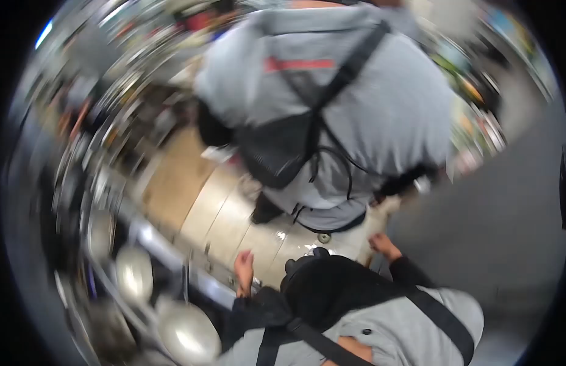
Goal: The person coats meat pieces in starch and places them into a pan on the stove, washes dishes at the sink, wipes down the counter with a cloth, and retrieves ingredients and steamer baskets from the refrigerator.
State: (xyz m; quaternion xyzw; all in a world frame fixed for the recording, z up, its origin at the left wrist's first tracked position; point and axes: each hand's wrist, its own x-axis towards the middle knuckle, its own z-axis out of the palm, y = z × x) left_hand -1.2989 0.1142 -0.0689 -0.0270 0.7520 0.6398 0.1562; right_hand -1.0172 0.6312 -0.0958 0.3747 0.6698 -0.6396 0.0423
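My left hand point(244, 268) is raised in front of me near the edge of a metal counter, apart from it. Its fingers look loosely curled, with nothing visible in them. My right hand point(385, 246) is held out on the other side, also curled and without any visible object, close to a dark grey surface point(459, 226). Directly ahead, a person in a grey shirt point(380, 104) has their back to me. A black sling bag point(277, 149) hangs across that back on a dark strap. Motion blur softens the finger details.
Several round metal pans, one a shiny bowl-like pan point(188, 332), line the metal counter point(173, 253) on my left. Pale floor tiles point(234, 213) lie ahead, with a brown panel point(176, 174) beside them. Blurred goods point(472, 91) stand at the far right.
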